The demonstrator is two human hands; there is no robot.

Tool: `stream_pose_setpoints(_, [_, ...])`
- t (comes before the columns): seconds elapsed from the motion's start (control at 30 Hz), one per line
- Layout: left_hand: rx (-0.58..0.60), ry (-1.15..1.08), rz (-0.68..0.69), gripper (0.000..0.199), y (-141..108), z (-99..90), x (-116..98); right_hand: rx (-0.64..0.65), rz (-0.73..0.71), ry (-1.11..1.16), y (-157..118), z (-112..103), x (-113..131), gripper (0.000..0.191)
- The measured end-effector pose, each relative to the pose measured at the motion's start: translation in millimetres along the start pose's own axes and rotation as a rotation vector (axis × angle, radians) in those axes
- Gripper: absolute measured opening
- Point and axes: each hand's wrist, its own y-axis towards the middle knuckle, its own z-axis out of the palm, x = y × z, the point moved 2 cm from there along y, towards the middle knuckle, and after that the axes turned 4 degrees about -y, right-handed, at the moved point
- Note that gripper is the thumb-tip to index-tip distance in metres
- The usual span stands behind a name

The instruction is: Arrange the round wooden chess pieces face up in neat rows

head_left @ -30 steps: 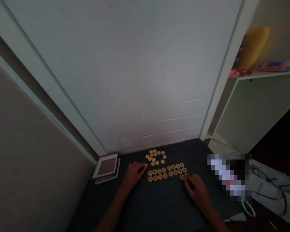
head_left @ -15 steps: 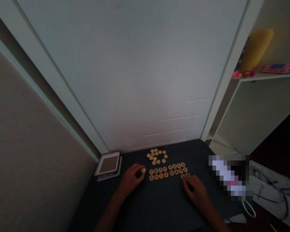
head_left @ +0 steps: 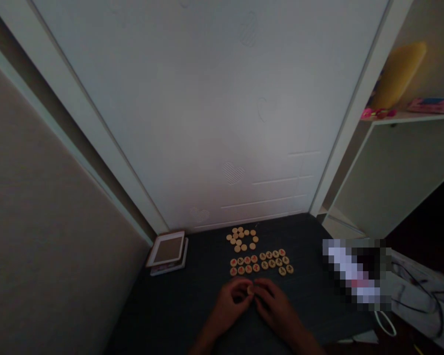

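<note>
Before me, my left hand (head_left: 232, 301) pinches a round wooden Chinese chess piece (head_left: 250, 290) between thumb and fingertips. My right hand (head_left: 276, 305) meets it from the other side, its fingertips closed on the same piece. Just beyond my hands lie Chinese chess pieces with red and black characters: a left block (head_left: 248, 269) in two rows, and a right block (head_left: 272, 263) with two black pieces (head_left: 286, 270) in front. Farther back, several pieces show blank faces in a loose ring (head_left: 244, 247).
The dark tabletop (head_left: 163, 305) abuts a white panel (head_left: 207, 148) at the back. A stacked box with a framed lid (head_left: 166, 249) sits at its left edge. A pixelated object (head_left: 350, 271) lies on the right, near a white cord loop (head_left: 386, 324). Shelves (head_left: 414, 116) stand farther right.
My left hand has moved right and nearer with its piece. My right hand has left the two front black pieces and come left to meet it. The view has shifted slightly.
</note>
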Motion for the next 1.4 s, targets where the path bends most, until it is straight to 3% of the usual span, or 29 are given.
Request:
stream_pose_setpoints(0.2, [0.046, -0.112, -0.104, 0.031, -2.6, 2.4, 7.7, 0.002, -0.018, 0.005, -4.1, 7.9, -4.7, 0.043])
stream_pose_setpoints(0.67, [-0.083, 0.050, -0.061, 0.026, -4.6, 9.6, 15.8, 0.053, 0.004, 0.030, -1.3, 6.9, -2.8, 0.037])
stream_pose_setpoints(1.13, [-0.081, 0.083, -0.009, 0.024, -7.4, 11.7, 11.5, 0.009, 0.042, 0.055, -0.1, 3.6, 1.7, 0.019])
stream_pose_setpoints(1.4, [-0.065, 0.065, -0.013, 0.028, -7.8, 12.1, 3.4, -0.015, 0.049, 0.054, -0.5, 4.2, -0.5, 0.020])
